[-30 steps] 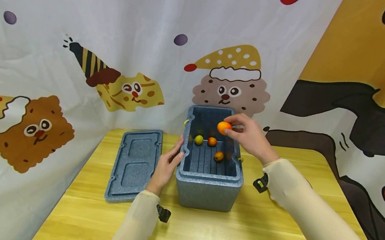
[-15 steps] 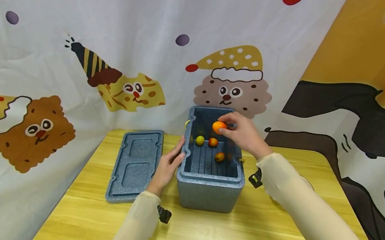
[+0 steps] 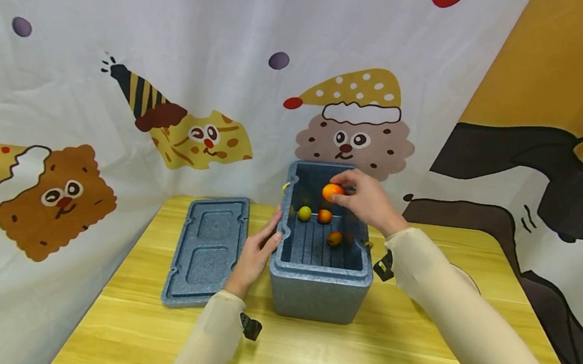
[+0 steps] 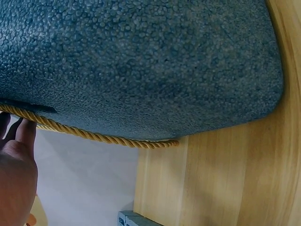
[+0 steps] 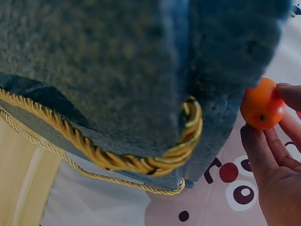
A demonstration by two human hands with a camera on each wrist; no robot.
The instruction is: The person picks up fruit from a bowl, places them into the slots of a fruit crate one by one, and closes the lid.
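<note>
A grey foam box (image 3: 319, 297) stands uncovered on the table. My right hand (image 3: 367, 199) pinches a small, round orange fruit (image 3: 332, 193) between thumb and fingers, over the box's far part. In the right wrist view the fruit (image 5: 263, 104) shows a dark dot. Inside the box lie a yellow-green fruit (image 3: 305, 213), a red-orange fruit (image 3: 324, 216) and a darker orange fruit (image 3: 335, 238). My left hand (image 3: 253, 255) rests against the box's left wall with extended fingers. In the left wrist view its fingertips (image 4: 27, 129) touch a yellow rope handle (image 4: 94, 135).
The grey box lid (image 3: 208, 250) lies flat on the wooden table (image 3: 305, 355), left of the box. Behind my right sleeve (image 3: 467, 337) a round rim (image 3: 473, 281) partly shows. A cartoon-printed curtain (image 3: 211, 31) hangs right behind the table.
My right hand has moved slightly left with the orange fruit, then stayed nearly still over the box. My left hand keeps its place at the box's wall. The whole view has shifted slightly.
</note>
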